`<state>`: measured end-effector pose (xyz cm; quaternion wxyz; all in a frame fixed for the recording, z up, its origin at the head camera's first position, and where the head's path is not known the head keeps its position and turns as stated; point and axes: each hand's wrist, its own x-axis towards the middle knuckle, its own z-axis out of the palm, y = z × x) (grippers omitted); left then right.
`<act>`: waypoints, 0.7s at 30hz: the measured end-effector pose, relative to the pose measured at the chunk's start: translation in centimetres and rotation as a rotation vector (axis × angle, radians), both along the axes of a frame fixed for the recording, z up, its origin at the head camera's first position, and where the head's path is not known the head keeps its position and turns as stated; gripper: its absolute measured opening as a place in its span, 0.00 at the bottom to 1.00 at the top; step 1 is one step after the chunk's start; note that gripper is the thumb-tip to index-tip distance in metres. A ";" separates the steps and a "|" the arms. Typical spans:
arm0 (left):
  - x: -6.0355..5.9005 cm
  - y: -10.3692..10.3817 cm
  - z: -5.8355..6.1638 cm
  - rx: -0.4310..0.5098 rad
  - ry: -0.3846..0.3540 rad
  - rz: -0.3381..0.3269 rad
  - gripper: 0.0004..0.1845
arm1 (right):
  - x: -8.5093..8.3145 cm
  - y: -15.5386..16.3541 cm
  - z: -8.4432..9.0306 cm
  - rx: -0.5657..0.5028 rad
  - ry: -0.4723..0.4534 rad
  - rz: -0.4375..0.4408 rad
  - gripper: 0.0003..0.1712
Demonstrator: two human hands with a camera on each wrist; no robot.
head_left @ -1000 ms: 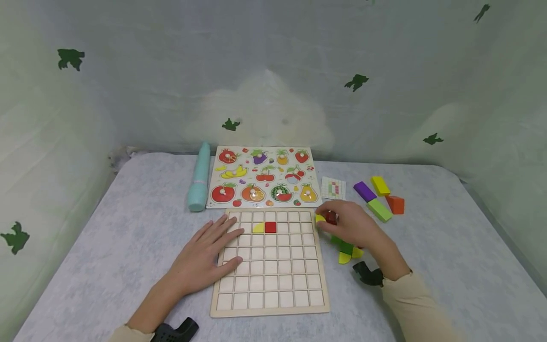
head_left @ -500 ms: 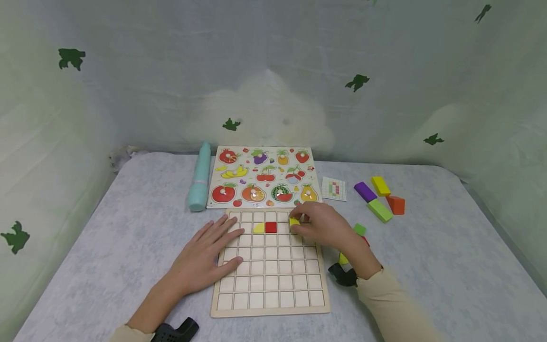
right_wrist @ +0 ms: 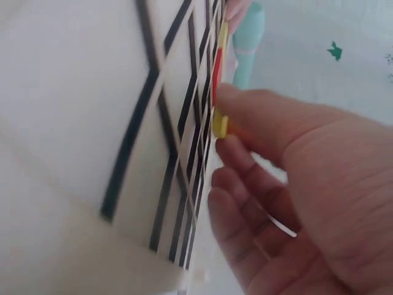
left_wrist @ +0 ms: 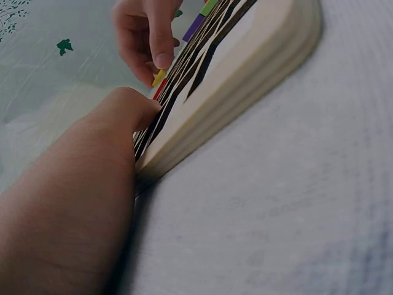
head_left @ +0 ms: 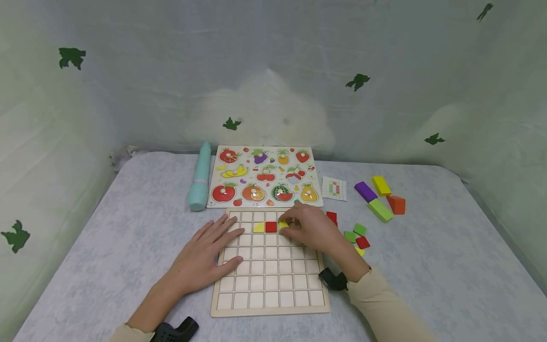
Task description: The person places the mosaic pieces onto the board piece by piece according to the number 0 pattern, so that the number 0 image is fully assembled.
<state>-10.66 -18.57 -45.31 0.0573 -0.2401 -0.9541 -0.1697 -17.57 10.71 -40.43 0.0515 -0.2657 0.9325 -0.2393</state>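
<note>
A wooden grid board (head_left: 256, 283) lies on the table in the head view. In its second row sit a yellow tile (head_left: 259, 227) with a rounded corner and a red square tile (head_left: 271, 227), side by side. Just right of the red one, my right hand (head_left: 314, 229) pinches another yellow tile (head_left: 283, 224) between thumb and finger, at the neighbouring cell. The right wrist view shows this yellow tile (right_wrist: 220, 125) close against the board's face. My left hand (head_left: 207, 259) rests with spread, straight fingers on the board's left edge.
Right of the board lie loose tiles, among them a green tile (head_left: 360, 230) and a red tile (head_left: 363, 242). Farther back are a small pattern card (head_left: 334, 188) and several blocks, one purple (head_left: 365, 192). A fruit puzzle (head_left: 252, 183) and a teal bottle-shaped object (head_left: 200, 180) stand behind the board.
My right hand has carried the yellow tile left from the loose pile, over the board, to beside the red tile. My left hand has stayed in place.
</note>
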 end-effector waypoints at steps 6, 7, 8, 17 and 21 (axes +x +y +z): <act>0.0 0.1 0.0 -0.002 -0.002 0.001 0.37 | -0.2 -0.1 -0.8 -0.019 -0.021 -0.008 0.16; 0.0 0.1 0.0 -0.001 -0.003 0.002 0.37 | -0.2 -0.2 -0.9 -0.023 -0.018 -0.007 0.17; 0.0 0.1 0.1 0.001 -0.005 0.003 0.37 | -0.2 -0.2 -1.0 -0.026 -0.017 -0.005 0.17; 0.0 0.0 0.1 0.003 -0.013 0.007 0.37 | 0.1 1.0 0.3 -0.018 -0.034 -0.028 0.19; 0.0 0.0 0.1 0.003 -0.010 0.000 0.37 | -0.1 2.9 1.1 -0.020 -0.018 -0.062 0.18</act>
